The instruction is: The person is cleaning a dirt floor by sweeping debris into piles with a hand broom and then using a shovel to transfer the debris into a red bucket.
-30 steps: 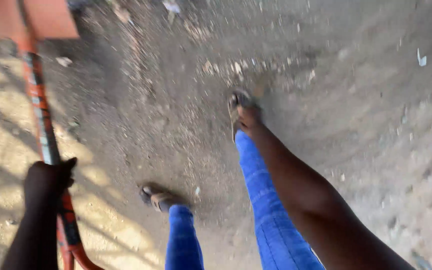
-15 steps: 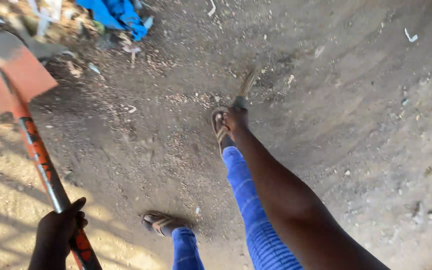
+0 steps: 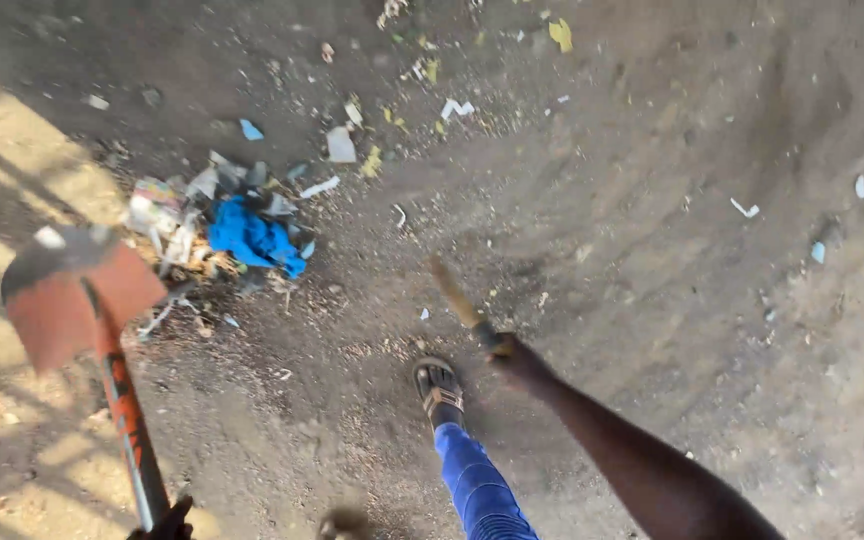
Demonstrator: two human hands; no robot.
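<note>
I look down at bare dirt ground while walking. My left hand (image 3: 172,522), barely in view at the bottom edge, grips the orange handle of a shovel (image 3: 77,305) whose reddish blade points ahead at the left. My right hand (image 3: 517,362) is stretched forward, closed around a blurred thin yellowish stick (image 3: 455,293). My sandalled foot (image 3: 439,390) and blue trouser leg (image 3: 477,485) are below centre.
A small litter pile with a blue rag (image 3: 255,240), paper and plastic scraps lies just ahead of the shovel blade. More paper bits (image 3: 452,108) are scattered farther on. Sunlit ground with bar shadows (image 3: 12,200) runs along the left.
The view has moved forward and tilted up: the litter pile now lies nearer the middle, the shovel blade is lower at the left, and the stick in my right hand has come into sight.
</note>
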